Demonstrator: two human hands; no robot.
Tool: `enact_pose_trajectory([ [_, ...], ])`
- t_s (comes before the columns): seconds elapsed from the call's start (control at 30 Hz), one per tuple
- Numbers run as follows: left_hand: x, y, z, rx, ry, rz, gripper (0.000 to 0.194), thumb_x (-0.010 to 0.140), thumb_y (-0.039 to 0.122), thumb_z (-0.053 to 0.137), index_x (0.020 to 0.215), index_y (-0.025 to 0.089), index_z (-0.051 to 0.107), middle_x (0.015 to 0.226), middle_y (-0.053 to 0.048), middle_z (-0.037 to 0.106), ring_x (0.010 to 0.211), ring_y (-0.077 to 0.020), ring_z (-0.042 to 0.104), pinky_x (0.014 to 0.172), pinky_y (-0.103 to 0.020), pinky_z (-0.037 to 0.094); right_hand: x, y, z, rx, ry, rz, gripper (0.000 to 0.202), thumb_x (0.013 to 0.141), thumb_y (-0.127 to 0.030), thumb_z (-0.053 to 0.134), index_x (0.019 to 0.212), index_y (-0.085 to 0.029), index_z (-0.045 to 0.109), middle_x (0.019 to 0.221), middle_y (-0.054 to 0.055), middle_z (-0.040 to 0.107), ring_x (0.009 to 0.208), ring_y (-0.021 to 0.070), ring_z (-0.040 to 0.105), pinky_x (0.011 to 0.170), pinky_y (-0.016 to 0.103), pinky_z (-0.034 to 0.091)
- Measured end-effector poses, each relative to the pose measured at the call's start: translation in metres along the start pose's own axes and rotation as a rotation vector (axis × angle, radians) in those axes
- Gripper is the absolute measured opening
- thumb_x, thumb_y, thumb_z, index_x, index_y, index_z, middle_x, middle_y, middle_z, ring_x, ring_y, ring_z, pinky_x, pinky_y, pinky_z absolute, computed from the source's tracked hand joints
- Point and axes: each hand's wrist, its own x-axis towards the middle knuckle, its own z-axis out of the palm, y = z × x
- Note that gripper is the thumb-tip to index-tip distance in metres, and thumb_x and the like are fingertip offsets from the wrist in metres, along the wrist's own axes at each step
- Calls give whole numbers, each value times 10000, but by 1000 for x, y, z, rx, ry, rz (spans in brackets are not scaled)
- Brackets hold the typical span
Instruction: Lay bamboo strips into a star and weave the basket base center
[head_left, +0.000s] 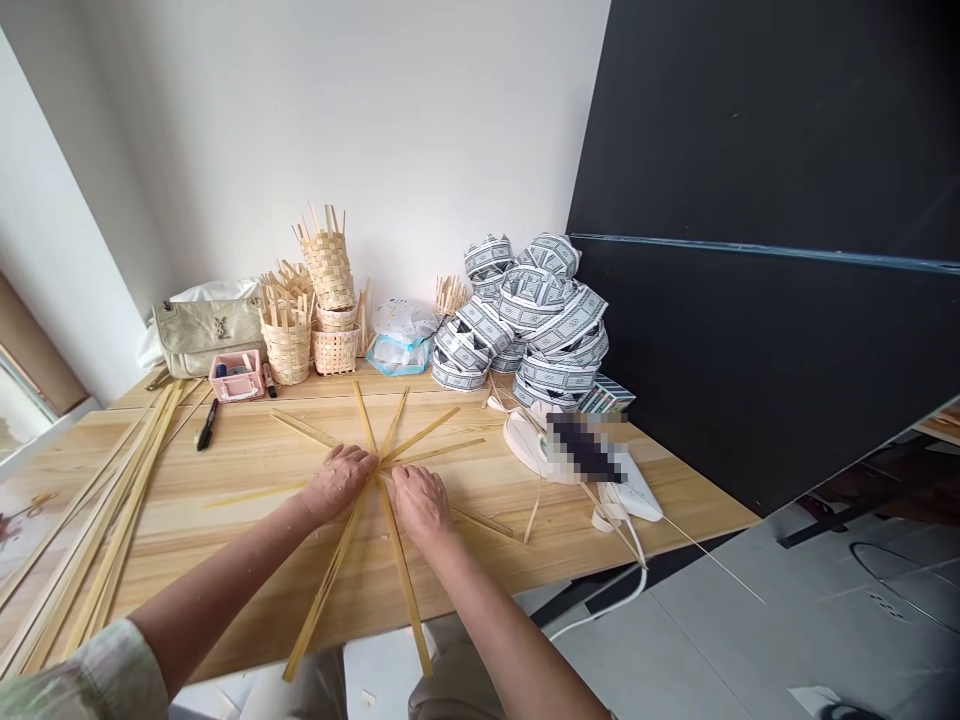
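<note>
Several flat, yellowish bamboo strips [405, 575] lie crossed on the wooden table like the spokes of a wheel. Their crossing point is between my two hands. My left hand [343, 480] is on the left of the centre, its fingers closed and pressed down on the strips. On the other side, close by, my right hand [421, 500] has its fingers curled at the strips' crossing. The fingertips partly cover the centre, so how the strips overlap there is hidden. Two strips reach past the table's front edge over my lap.
Long loose strips [124, 525] lie at the left, near a black marker [207, 425] and a pink basket [237, 377]. Woven baskets [328, 270], a handbag [202, 335] and patterned paper rings [532, 300] stand at the back. A white cable [637, 545] hangs at the right, before a black panel [750, 380].
</note>
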Motion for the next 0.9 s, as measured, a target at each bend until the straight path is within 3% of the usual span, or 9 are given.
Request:
enact_pose_trajectory([
  [0.1,-1,-4,-1,10,28,-9,268,776,66,444,997,176,548,961,-85,602,980,-219,508,859,-373,356,1,1,-2,174,-33,92,206,835,-119,351,857,-195,542,810,43,620,743,156,549,621,256,344],
  [0.23,-7,-10,-5,-27,99,-45,395,730,-7,398,1053,170,541,1075,-109,562,1076,-240,455,914,-408,322,4,10,1,631,-96,221,107,757,-121,456,763,-202,527,700,-13,588,652,121,529,583,224,348],
  [0.4,-17,-12,-15,-432,42,-401,364,731,70,402,1048,160,554,792,-70,614,814,-213,580,769,-365,425,-2,13,4,1396,-324,396,125,656,-115,517,763,-177,495,563,-68,495,476,76,449,492,204,346],
  [0.5,-23,-4,-20,-656,-17,-493,360,747,147,399,1083,181,525,672,-10,616,641,-158,601,646,-297,471,-11,7,4,1662,-357,443,220,567,-170,614,752,-170,496,571,-63,526,472,69,457,490,203,346],
  [0.67,-30,14,-22,-1390,43,-654,294,686,292,547,938,143,581,783,-34,636,683,-144,614,673,-278,481,-20,-7,4,1840,-400,446,327,492,-214,679,754,-167,490,577,-51,541,508,73,495,525,210,369],
  [0.77,-30,17,-20,-1493,134,-709,246,584,294,655,769,137,610,681,-7,623,589,-126,591,669,-292,474,-19,-12,4,1780,-383,439,292,541,-237,665,772,-177,496,616,-50,537,556,89,530,558,226,393],
  [0.9,-28,18,-18,-1476,173,-730,241,526,260,693,723,141,621,605,21,611,547,-111,564,621,-269,461,-12,-18,1,1615,-244,353,347,652,-232,595,992,-233,524,702,-48,555,690,112,558,605,227,413],
])
